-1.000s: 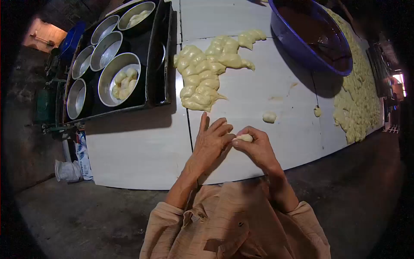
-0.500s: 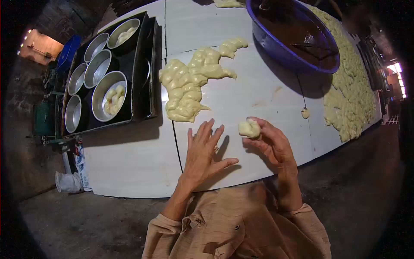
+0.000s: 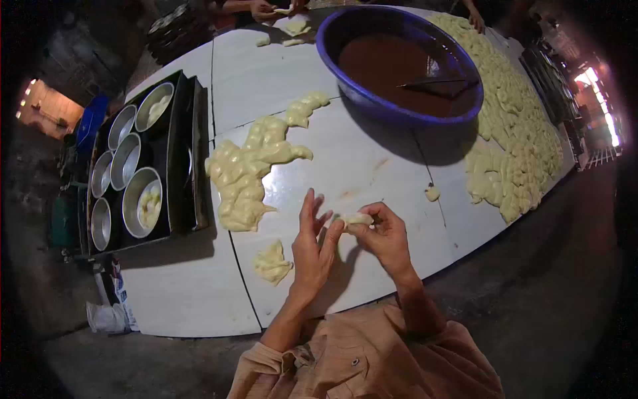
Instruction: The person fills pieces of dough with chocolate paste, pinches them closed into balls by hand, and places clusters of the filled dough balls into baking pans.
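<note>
My left hand point(image 3: 314, 256) is raised over the table, thumb and fingers at the left end of a small piece of pale dough point(image 3: 354, 221). At its other end my right hand point(image 3: 385, 243) pinches the same piece between thumb and fingers. Just left of my left hand lies a flattened lump of dough point(image 3: 272, 263). Beyond it spreads a larger, glossy mass of dough point(image 3: 242, 174).
At left, a black tray point(image 3: 174, 143) carries several round metal tins point(image 3: 126, 161), some with dough inside. A purple basin point(image 3: 405, 114) of brown filling stands far right, beside a broad dough sheet point(image 3: 508, 153). Co-workers' hands point(image 3: 262, 10) show at the far edge.
My left hand has lifted off the table and joined my right at the small dough piece. The lump beneath it is now uncovered. The view has shifted, bringing co-workers' hands into sight.
</note>
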Demonstrator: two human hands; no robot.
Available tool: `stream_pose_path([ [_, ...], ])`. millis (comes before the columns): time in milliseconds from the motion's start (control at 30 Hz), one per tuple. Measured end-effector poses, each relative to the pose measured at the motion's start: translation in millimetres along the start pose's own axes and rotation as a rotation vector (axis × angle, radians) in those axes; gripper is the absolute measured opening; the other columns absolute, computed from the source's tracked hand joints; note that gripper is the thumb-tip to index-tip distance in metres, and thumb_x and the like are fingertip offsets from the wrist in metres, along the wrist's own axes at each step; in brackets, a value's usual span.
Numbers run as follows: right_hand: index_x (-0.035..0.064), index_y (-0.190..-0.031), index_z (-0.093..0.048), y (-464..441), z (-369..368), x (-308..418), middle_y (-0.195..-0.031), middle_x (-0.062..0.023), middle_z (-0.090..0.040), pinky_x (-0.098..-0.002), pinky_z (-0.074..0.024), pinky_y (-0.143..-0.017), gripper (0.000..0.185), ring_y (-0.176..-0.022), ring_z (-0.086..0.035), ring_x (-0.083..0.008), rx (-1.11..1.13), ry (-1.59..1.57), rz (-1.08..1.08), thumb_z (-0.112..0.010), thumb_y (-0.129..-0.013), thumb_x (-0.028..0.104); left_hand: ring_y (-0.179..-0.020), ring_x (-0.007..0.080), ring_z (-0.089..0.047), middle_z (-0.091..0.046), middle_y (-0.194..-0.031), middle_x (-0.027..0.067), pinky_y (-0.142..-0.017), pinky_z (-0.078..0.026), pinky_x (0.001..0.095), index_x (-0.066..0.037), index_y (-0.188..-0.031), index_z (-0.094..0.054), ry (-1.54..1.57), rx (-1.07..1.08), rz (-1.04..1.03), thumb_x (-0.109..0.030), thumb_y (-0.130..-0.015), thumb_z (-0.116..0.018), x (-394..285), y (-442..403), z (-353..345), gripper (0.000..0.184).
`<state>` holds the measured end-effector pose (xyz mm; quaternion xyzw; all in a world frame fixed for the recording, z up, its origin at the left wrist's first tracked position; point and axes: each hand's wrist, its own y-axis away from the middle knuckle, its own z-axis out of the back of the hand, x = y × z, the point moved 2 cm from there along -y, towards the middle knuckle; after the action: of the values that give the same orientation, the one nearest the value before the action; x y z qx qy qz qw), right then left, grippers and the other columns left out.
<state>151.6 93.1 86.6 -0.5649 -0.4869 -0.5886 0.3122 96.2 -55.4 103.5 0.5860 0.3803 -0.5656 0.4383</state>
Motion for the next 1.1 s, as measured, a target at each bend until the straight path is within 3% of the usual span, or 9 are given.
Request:
stream_pose_path([
  [100, -0.0021, -0.114, -0.062, -3, 1, 12, -0.102, -0.0072, -0.068, -0.0282, -0.0517, -0.088, 0.029, -0.097, -0.064, -0.0122, 0.047, -0.134, 0.057, -0.074, -0.088, 0.002, -0.129, 0.0363, -0.056, -0.049, -0.147, 0.0259, -0.104, -0.048, 0.041, 0.005, -0.152, -0.032, -0.035, -0.033, -0.513, -0.034, -0.1, -0.063, -2, -14, -23, 0.072],
  [233, -0.001, -0.118, -0.059, -8, 2, 50, -0.103, -0.0061, -0.067, -0.0257, -0.0543, -0.083, 0.026, -0.092, -0.065, -0.0115, 0.223, -0.643, -0.01, -0.067, -0.095, 0.005, -0.124, 0.0343, -0.06, -0.052, -0.142, 0.0274, -0.1, -0.052, 0.0429, 0.007, -0.15, -0.034, 0.207, 0.097, -0.713, -0.043, -0.091, -0.073, 4, -32, -60, 0.086],
  [433, 0.003, -0.112, -0.058, -68, 31, 74, -0.099, -0.0046, -0.066, -0.0272, -0.0558, -0.075, 0.019, -0.085, -0.067, -0.0132, 0.272, -0.596, -0.006, -0.065, -0.098, 0.014, -0.125, 0.0307, -0.059, -0.048, -0.146, 0.025, -0.103, -0.051, 0.042, -0.007, -0.16, -0.007, 0.608, 0.134, -0.223, -0.018, -0.082, -0.085, 0, -59, -96, 0.111],
  [467, 0.0045, -0.111, -0.058, -81, 40, 90, -0.099, -0.0052, -0.067, -0.0274, -0.0558, -0.072, 0.017, -0.085, -0.067, -0.0125, 0.181, -0.544, 0.029, -0.064, -0.097, 0.013, -0.117, 0.0258, -0.06, -0.057, -0.128, 0.0161, -0.093, -0.054, 0.0344, -0.011, -0.161, 0.002, 0.539, 0.127, -0.124, -0.03, -0.085, -0.082, -10, -61, -97, 0.114],
  [567, 0.004, -0.111, -0.059, -141, 83, 129, -0.097, -0.0046, -0.067, -0.0242, -0.0514, -0.073, 0.017, -0.083, -0.063, -0.0091, 0.033, -0.06, 0.295, -0.062, -0.096, 0.011, -0.11, 0.0238, -0.065, -0.055, -0.135, 0.023, -0.092, -0.055, 0.0325, -0.007, -0.159, -0.019, 0.334, 0.229, 0.076, -0.001, -0.095, -0.063, -1, -56, -71, 0.077],
  [633, 0.0013, -0.107, -0.06, -179, 104, 146, -0.094, -0.0034, -0.066, -0.0237, -0.0484, -0.073, 0.018, -0.081, -0.059, -0.0077, 0.052, 0.175, 0.21, -0.061, -0.095, 0.014, -0.104, 0.0226, -0.067, -0.062, -0.126, 0.0238, -0.092, -0.056, 0.0339, 0.0, -0.146, -0.042, 0.297, 0.189, 0.085, -0.008, -0.1, -0.061, 12, -55, -52, 0.051],
  [800, 0.0031, -0.107, -0.068, -248, 127, 120, -0.096, -0.013, -0.071, -0.0397, -0.0506, -0.08, 0.027, -0.09, -0.067, -0.0245, 0.358, 1.251, 0.1, -0.061, -0.093, 0.025, -0.102, 0.0212, -0.068, -0.066, -0.117, 0.0172, -0.092, -0.057, 0.0345, 0.003, -0.131, -0.057, 0.199, 0.111, 0.135, -0.015, -0.099, -0.065, 19, -55, -24, 0.038],
  [833, 0.0051, -0.111, -0.069, -252, 128, 111, -0.099, -0.0163, -0.072, -0.0451, -0.0493, -0.082, 0.03, -0.094, -0.068, -0.0327, 0.433, 1.288, 0.12, -0.062, -0.091, 0.027, -0.102, 0.0211, -0.068, -0.067, -0.116, 0.0164, -0.091, -0.057, 0.0344, 0.004, -0.131, -0.057, 0.205, 0.118, 0.146, -0.014, -0.099, -0.065, 22, -53, -23, 0.037],
  [1100, 0.0031, -0.097, -0.067, -236, 115, 136, -0.08, -0.0033, -0.065, -0.031, -0.0476, -0.064, 0.027, -0.071, -0.058, -0.0128, 0.313, 0.84, -0.069, -0.062, -0.091, 0.029, -0.102, 0.0205, -0.068, -0.068, -0.113, 0.015, -0.088, -0.057, 0.0335, 0.005, -0.127, -0.06, 0.183, 0.165, 0.169, -0.015, -0.1, -0.064, 22, -55, -25, 0.034],
])
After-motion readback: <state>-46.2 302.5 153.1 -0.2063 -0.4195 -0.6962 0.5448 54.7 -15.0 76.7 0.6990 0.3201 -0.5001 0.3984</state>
